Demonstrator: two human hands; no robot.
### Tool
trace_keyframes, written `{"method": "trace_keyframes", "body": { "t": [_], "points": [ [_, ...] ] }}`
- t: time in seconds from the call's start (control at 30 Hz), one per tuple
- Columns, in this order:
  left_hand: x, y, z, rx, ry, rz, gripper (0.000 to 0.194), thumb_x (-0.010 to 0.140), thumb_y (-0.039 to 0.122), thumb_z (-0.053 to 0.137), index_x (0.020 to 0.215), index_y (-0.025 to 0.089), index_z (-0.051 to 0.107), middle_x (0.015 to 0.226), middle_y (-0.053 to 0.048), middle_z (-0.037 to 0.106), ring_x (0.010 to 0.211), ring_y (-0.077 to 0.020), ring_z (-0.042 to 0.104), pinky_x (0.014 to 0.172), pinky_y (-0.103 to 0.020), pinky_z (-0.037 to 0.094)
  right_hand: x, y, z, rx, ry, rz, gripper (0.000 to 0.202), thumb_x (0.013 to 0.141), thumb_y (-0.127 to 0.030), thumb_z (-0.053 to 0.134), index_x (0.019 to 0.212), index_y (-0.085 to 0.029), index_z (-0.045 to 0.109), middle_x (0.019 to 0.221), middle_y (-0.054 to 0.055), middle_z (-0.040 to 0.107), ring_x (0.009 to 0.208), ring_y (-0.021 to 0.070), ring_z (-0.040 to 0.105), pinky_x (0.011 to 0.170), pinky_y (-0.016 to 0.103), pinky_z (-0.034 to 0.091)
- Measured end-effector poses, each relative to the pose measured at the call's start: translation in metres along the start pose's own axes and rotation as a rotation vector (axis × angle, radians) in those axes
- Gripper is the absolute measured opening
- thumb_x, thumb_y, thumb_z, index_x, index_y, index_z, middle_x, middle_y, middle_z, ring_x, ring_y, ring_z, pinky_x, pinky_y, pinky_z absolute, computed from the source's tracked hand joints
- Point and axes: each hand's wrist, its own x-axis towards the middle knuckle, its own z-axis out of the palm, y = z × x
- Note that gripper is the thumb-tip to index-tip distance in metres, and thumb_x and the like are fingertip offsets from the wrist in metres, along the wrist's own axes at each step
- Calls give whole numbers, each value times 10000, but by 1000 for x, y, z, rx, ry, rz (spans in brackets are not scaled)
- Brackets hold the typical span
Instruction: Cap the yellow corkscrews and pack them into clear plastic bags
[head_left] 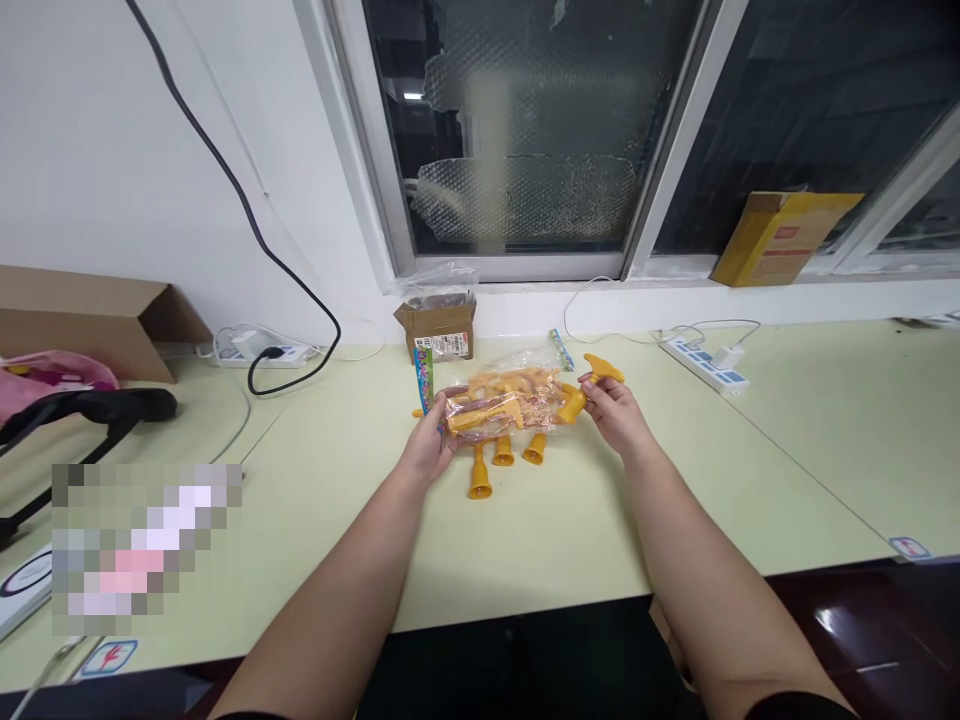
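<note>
Around the left end of a clear plastic bag my left hand is closed. Yellow-orange plastic pieces show through the film, and a printed header strip stands up at that end. My right hand pinches a yellow plastic toy piece with a wide, T-like top, at the right end of the bag. The lower part of this piece is partly hidden by the fingers. Just in front of the bag, yellow bell-shaped pieces lie on the table.
A small open cardboard box stands behind the bag by the wall. Power strips sit at left and right, with cables. A larger carton and a black strap-like object are at left. A yellow box leans on the window.
</note>
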Motion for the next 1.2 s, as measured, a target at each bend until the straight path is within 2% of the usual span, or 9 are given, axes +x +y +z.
{"method": "trace_keyframes", "body": {
  "t": [0.17, 0.3, 0.37, 0.47, 0.73, 0.93, 1.07, 1.13, 1.2],
  "points": [
    [-1, 1, -3, -29, -19, -28, 347, 1031, 453, 531, 1264, 206, 604, 1027, -123, 807, 1000, -303, 786, 893, -526, 631, 1, 7, -5, -116, -30, -107, 386, 754, -469, 877, 1016, -222, 739, 828, -3, 670, 715, 141, 609, 695, 307, 545],
    [0, 2, -3, -30, -22, -39, 364, 1042, 452, 501, 1296, 206, 590, 992, -122, 807, 949, -297, 794, 861, -521, 640, 2, 1, -6, 26, 65, -147, 321, 745, -404, 893, 958, -234, 724, 849, -13, 684, 707, 128, 641, 719, 295, 576],
    [0, 2, -2, -27, -19, -42, 379, 1044, 455, 497, 1320, 208, 581, 1002, -123, 806, 942, -295, 794, 859, -520, 641, 1, -3, -5, 112, 61, -97, 308, 740, -397, 892, 936, -236, 720, 866, -8, 705, 706, 124, 664, 730, 283, 597],
    [0, 1, -2, -9, -22, -47, 411, 1043, 464, 495, 1362, 213, 561, 1025, -131, 802, 957, -305, 791, 835, -518, 646, -2, -7, -2, 176, -48, 39, 297, 762, -423, 868, 936, -230, 725, 864, 15, 741, 724, 144, 712, 755, 288, 630],
    [1, -6, -3, 72, -34, -59, 468, 1028, 494, 521, 1402, 216, 564, 1110, -137, 788, 954, -310, 787, 703, -434, 662, -6, 0, 11, 293, -225, 276, 201, 896, -379, 718, 959, -190, 747, 1055, 93, 801, 986, 233, 784, 966, 350, 636],
    [4, -14, -2, 134, -13, -72, 443, 1016, 521, 529, 1322, 217, 628, 1145, -132, 775, 976, -312, 775, 723, -473, 666, -12, -1, 10, 235, -380, 389, 275, 904, -309, 736, 1149, -185, 749, 1216, 96, 780, 1058, 214, 769, 985, 317, 622],
    [4, -14, 5, 126, 21, -87, 397, 1035, 486, 493, 1267, 204, 649, 1181, -131, 765, 971, -307, 774, 707, -482, 669, -12, -1, 2, 143, -441, 522, 314, 912, -336, 750, 1200, -215, 717, 1114, 102, 804, 970, 214, 788, 853, 322, 658],
    [3, -13, 8, 138, 6, -98, 420, 1040, 498, 473, 1259, 187, 651, 1165, -144, 768, 982, -317, 773, 693, -476, 669, -12, 0, 2, 149, -412, 499, 341, 889, -345, 780, 1207, -245, 708, 1080, 80, 810, 936, 209, 790, 822, 330, 662],
    [2, -12, 10, 145, -18, -117, 456, 1034, 525, 478, 1274, 176, 649, 1157, -160, 770, 1007, -328, 771, 707, -471, 668, -12, 0, 6, 210, -350, 397, 359, 840, -356, 831, 1170, -275, 715, 1138, 46, 802, 991, 212, 781, 896, 363, 650]
  ]
}}
